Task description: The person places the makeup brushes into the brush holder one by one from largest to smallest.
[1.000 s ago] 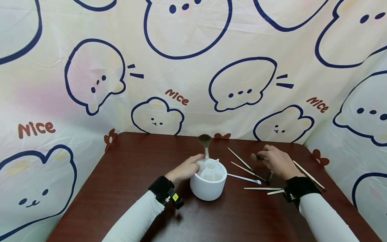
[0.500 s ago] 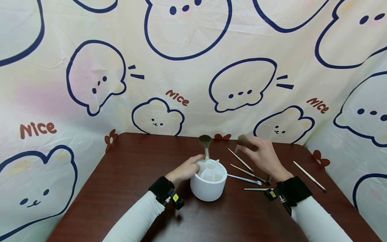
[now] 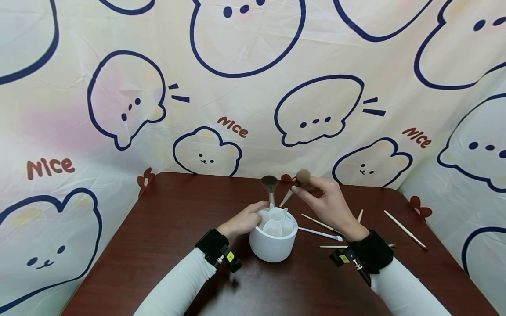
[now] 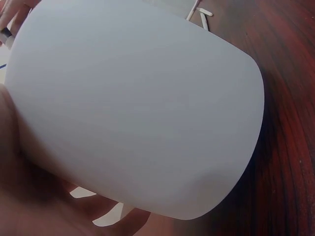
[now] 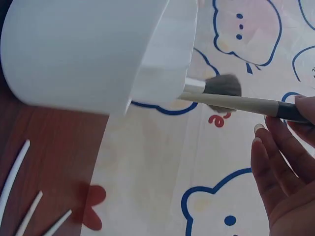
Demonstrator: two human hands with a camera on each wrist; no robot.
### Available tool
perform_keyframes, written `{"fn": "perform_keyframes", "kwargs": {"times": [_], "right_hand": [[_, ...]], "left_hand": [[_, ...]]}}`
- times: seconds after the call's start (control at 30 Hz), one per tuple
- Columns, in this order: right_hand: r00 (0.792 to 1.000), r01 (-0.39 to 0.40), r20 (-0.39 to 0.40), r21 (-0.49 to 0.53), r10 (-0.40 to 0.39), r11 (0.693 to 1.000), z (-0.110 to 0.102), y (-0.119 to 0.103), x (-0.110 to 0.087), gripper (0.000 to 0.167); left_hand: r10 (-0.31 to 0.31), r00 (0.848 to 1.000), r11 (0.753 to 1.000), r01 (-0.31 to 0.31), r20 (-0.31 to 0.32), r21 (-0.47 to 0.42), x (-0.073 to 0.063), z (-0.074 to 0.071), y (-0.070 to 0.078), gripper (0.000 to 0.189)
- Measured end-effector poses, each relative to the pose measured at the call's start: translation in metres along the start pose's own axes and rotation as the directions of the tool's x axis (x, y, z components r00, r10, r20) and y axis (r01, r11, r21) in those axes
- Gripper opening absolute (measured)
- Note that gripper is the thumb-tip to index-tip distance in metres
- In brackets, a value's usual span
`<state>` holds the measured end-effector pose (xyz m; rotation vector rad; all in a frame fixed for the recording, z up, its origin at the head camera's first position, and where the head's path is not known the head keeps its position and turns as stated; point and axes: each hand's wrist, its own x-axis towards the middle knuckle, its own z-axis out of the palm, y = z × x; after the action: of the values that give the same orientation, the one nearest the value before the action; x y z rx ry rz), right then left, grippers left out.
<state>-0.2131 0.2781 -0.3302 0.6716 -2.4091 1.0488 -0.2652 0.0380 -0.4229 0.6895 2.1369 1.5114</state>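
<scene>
A round white brush holder (image 3: 272,246) with clear inner compartments stands upright on the table. My left hand (image 3: 242,223) grips its left side, fingers and thumb around the wall. One fan-shaped makeup brush (image 3: 269,184) stands in the holder, bristles up. To the right of it, my right hand (image 3: 331,206) pinches another makeup brush (image 3: 302,177) near its dark ferrule, bristles up. In the right wrist view, that brush's pale handle (image 5: 241,103) points at the holder's rim; whether its tip is inside cannot be told.
Several loose brushes lie right of the holder, among them a white one (image 3: 321,234) and a pale one (image 3: 405,230) farther right. Some are partly hidden by the right hand. A patterned cloth (image 3: 253,101) hangs behind the dark red table (image 3: 189,210).
My right hand has lifted the makeup brush off the loose pile and carried it left to the holder, turning its handle downward. The left hand has stayed on the holder.
</scene>
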Motion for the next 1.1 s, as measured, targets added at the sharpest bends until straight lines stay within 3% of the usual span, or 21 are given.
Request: {"fn": "perform_keyframes", "kwargs": {"times": [0.5,0.83,1.1], "right_hand": [[0.989,-0.131,0.072,0.004,0.130,0.991,0.019,0.012,-0.006,0.015],[0.990,-0.061,0.121,-0.036,0.065,0.997,0.030,0.023,-0.006,0.009],[0.988,-0.063,0.142,-0.005,0.063,0.998,0.038,0.031,-0.008,0.010]], "left_hand": [[-0.004,1.000,1.000,0.004,-0.008,0.000,0.000,0.000,-0.001,0.067],[-0.007,1.000,1.000,0.006,-0.021,-0.003,0.000,0.001,0.001,0.067],[-0.018,1.000,1.000,0.018,-0.021,-0.005,-0.001,0.002,0.002,0.066]]}}
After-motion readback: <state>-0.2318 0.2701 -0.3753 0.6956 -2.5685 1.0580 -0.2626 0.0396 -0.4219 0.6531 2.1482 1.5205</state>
